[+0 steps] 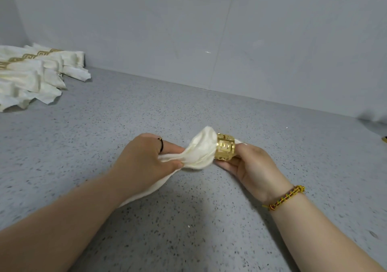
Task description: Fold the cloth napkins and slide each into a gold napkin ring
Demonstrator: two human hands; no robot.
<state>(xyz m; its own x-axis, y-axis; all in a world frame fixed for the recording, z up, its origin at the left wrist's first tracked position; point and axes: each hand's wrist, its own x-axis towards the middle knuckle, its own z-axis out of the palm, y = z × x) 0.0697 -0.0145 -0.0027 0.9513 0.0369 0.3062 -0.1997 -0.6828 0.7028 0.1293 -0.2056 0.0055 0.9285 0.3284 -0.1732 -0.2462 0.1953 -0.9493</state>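
Observation:
A cream cloth napkin [199,152] runs through a gold napkin ring [225,149] with a cut-out key pattern, just above the grey speckled counter [188,219]. My left hand [144,160] pinches the bunched napkin to the left of the ring; the rest of the cloth trails under my wrist. My right hand [251,167] grips the ring from the right with thumb and fingers. A small tip of napkin shows past the ring's right end.
Several cream napkins in gold rings [31,70] lie fanned at the far left by the grey wall [188,31]. A small gold object [385,139] peeks in at the right edge. A dark panel sits at the top right.

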